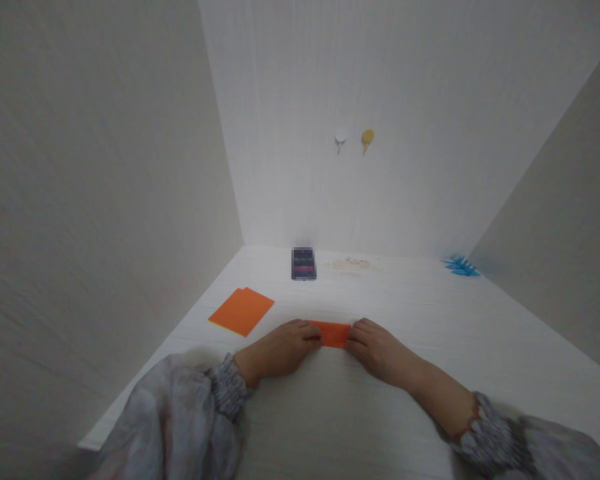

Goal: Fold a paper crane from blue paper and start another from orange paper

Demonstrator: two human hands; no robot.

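Note:
A folded strip of orange paper [335,334] lies level on the white table between my two hands. My left hand [291,343] grips its left end, fingers curled and pressed together on the paper. At the strip's right end, my right hand [373,347] pinches the paper in the same way. Both ends of the strip are hidden under my fingers. To the left of my left hand rests a small stack of orange paper sheets [242,311], slightly fanned, with a thin yellow edge along the lower left.
A dark phone-like rectangle [304,264], blurred out, lies near the back wall. Several blue folded paper pieces [461,265] sit in the far right corner. A white hook [341,137] and a yellow hook [367,137] are on the back wall. Walls enclose the table [405,300] left and right.

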